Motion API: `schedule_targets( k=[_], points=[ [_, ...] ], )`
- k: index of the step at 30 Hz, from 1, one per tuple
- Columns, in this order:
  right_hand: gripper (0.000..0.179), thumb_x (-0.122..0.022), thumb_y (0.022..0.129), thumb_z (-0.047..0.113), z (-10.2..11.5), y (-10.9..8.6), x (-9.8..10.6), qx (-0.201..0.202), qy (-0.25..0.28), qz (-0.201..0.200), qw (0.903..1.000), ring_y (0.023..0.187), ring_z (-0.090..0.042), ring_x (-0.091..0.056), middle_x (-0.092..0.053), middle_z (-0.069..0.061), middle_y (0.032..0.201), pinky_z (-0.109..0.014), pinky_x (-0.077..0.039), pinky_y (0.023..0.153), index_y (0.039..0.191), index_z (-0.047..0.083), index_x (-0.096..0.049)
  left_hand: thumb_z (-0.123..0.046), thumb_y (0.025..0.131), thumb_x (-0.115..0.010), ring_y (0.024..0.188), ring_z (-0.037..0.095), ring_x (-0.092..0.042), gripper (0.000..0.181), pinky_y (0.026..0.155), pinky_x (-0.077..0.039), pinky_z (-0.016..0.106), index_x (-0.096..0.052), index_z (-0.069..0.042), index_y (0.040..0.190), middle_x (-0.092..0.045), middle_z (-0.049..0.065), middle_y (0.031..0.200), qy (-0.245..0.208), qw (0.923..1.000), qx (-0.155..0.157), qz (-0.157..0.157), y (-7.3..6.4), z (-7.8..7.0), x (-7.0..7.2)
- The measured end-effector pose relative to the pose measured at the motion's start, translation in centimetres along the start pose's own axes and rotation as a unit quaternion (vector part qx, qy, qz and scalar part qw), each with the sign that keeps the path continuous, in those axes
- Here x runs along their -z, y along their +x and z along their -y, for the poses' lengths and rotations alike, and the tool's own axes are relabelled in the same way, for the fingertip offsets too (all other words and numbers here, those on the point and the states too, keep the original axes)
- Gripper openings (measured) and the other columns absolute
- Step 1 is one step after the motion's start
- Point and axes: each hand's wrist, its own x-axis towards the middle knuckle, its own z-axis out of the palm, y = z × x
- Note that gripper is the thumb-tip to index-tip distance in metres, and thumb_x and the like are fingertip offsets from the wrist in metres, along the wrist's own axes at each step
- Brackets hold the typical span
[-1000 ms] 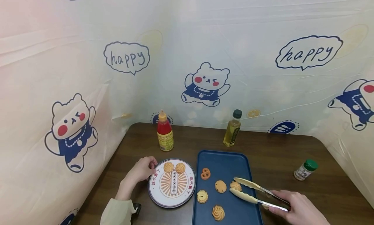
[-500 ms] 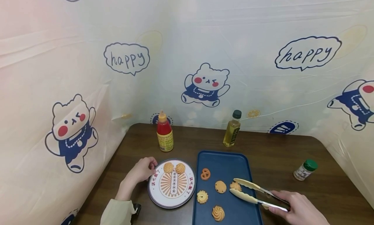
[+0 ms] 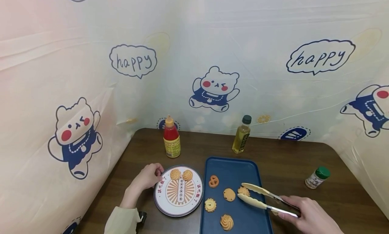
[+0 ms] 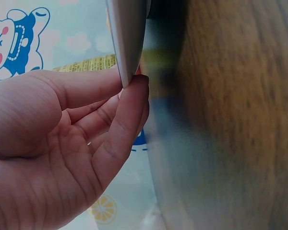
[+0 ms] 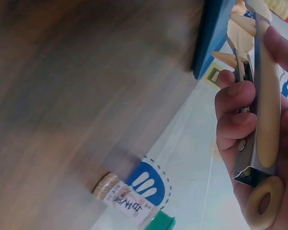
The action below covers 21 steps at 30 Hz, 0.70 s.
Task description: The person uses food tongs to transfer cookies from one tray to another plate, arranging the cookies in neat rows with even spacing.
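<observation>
In the head view my left hand (image 3: 149, 176) pinches the left rim of a white patterned plate (image 3: 191, 203); the left wrist view shows thumb and fingers on either side of that edge. Two swirl cookies (image 3: 187, 175) lie near the plate's far side. My right hand (image 3: 311, 213) grips kitchen tongs (image 3: 264, 207) with cream tips. Those tips are spread either side of a small cookie (image 3: 243, 191) on a blue baking tray (image 3: 234, 168); whether both touch it I cannot tell. The tray also bears a small pretzel (image 3: 213, 181), a round speckled cookie (image 3: 229, 195) and other cookies.
Behind the plate stands a red sauce bottle (image 3: 172, 143). An oil bottle (image 3: 241, 138) is upright beyond the tray. A green-capped spice jar (image 3: 317, 177) stands at the right. Patterned cloth (image 3: 261, 92) surrounds the brown table (image 3: 288, 163) at the back and sides.
The tongs and the small cookie between their tips have shifted slightly left and away, with my right hand following. My left hand and the plate have stayed in place.
</observation>
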Motion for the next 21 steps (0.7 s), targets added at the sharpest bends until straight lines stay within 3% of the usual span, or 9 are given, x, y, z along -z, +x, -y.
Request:
schedule_targets(
  k=[4,11,15,21],
  points=[
    [0.063,-0.072,0.086,0.051,0.7,0.3,0.1,0.019,-0.015,-0.016,0.9996,0.069,-0.007,-0.052,-0.062,0.007,0.086,-0.026,-0.044,0.058,0.126,0.003,-0.066,0.004,0.086,-0.071,0.066,0.020,-0.053,0.019,0.055,-0.049,0.031,-0.064,-0.002,0.102,-0.054,0.007,0.079,0.003,1.0000,-0.003,0.000,0.0,0.0,0.0],
    [0.060,-0.070,0.087,0.054,2.3,1.1,0.0,0.096,-0.033,-0.066,0.9926,0.067,0.000,-0.050,-0.063,0.015,0.087,-0.022,-0.042,0.054,0.123,0.005,-0.068,0.004,0.086,-0.071,0.066,0.019,-0.053,0.018,0.055,-0.049,0.031,-0.064,-0.002,0.101,-0.054,0.007,0.079,-0.002,1.0000,-0.004,-0.001,0.0,0.1,0.0],
    [0.053,-0.071,0.089,0.048,3.5,2.0,0.0,0.129,-0.027,-0.078,0.9883,0.062,0.000,-0.049,-0.061,0.017,0.084,-0.022,-0.041,0.049,0.122,0.007,-0.069,0.004,0.086,-0.072,0.066,0.020,-0.054,0.018,0.055,-0.049,0.031,-0.064,-0.002,0.101,-0.054,0.007,0.079,-0.003,1.0000,-0.005,-0.003,0.1,0.2,-0.1],
    [0.056,-0.068,0.090,0.051,5.4,3.6,-0.2,0.157,-0.017,-0.075,0.9847,0.061,-0.001,-0.050,-0.060,0.016,0.083,-0.022,-0.041,0.049,0.125,0.007,-0.068,0.004,0.086,-0.072,0.066,0.019,-0.053,0.019,0.055,-0.049,0.031,-0.064,-0.002,0.101,-0.054,0.007,0.079,0.001,1.0000,-0.005,-0.003,0.1,0.2,-0.1]
  ],
)
